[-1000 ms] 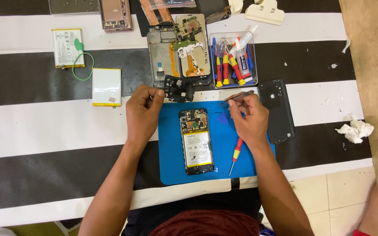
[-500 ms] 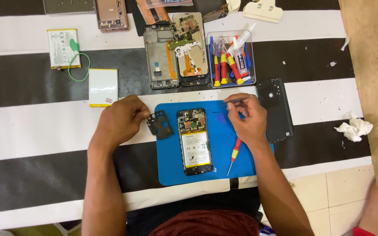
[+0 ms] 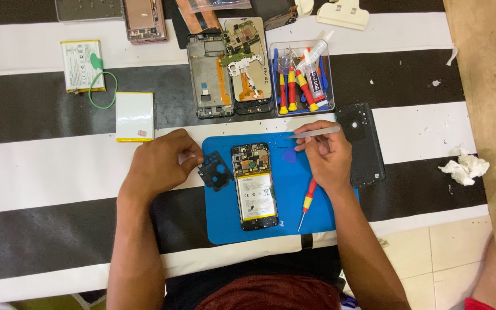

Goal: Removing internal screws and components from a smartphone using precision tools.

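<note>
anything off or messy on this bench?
Mostly orderly. A crumpled tissue and small white scraps lie loose on the striped cloth, right side. The opened phone lies straight on the blue mat.

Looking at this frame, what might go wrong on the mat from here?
1. The left hand holds a small black cover plate at the blue mat's edge; it may slip off onto the striped cloth.
2. The right hand holds tweezers just beside the opened phone; a slip might scratch its bare board.
3. The red-and-yellow screwdriver lies loose under the right wrist and may get knocked away.
</note>
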